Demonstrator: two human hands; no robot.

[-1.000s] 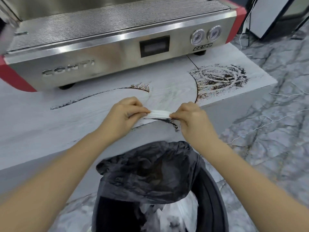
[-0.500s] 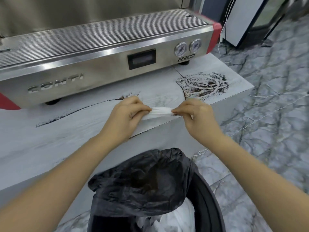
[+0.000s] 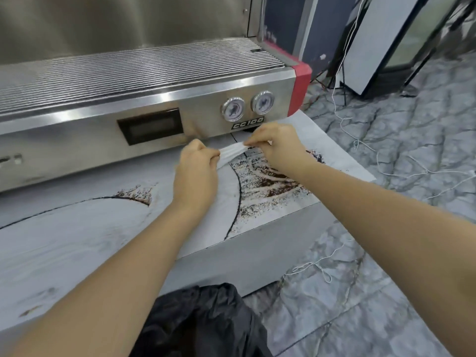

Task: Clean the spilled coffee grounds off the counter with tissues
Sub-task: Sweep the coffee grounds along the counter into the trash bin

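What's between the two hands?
Head view: only the tissue, a folded white strip stretched from the left hand to the right hand, each pinching an end, above the coffee grounds on the counter.

On the espresso machine [image 3: 154, 119] in front of you, a small dark plate [image 3: 247, 123] just below the two round gauges reads "CC100". At the far left of the same steel front panel, raised lettering [image 3: 11, 160] is cut off by the frame edge and cannot be read.
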